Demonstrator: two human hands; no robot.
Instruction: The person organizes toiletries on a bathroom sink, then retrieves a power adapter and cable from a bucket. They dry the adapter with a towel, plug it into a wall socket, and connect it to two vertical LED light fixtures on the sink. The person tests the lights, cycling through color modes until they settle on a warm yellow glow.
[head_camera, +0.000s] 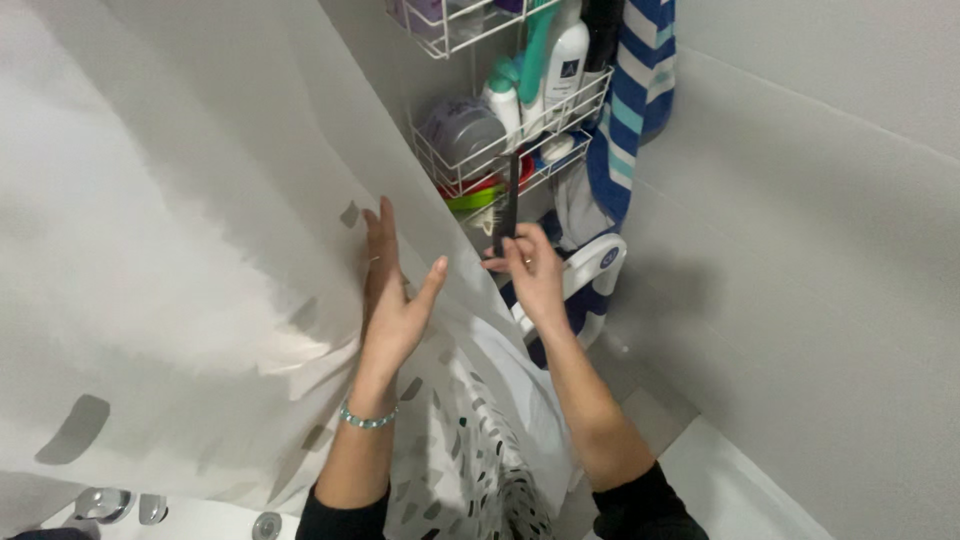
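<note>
Black comb (510, 200) pinched upright in right hand (530, 275) fingers beside bottle-filled wire rack (470, 165), left hand (395, 290) fingers spread on curtain (180, 250)

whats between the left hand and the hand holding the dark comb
In the head view, only a fold of the white shower curtain lies between the left hand and the right hand, which holds the comb.

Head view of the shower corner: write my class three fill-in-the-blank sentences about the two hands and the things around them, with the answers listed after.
1. The right hand holds a thin dark ____ upright.
2. The left hand is open against the white shower ____.
3. A beaded bracelet sits on the ____ wrist.

Answers: comb; curtain; left
</note>
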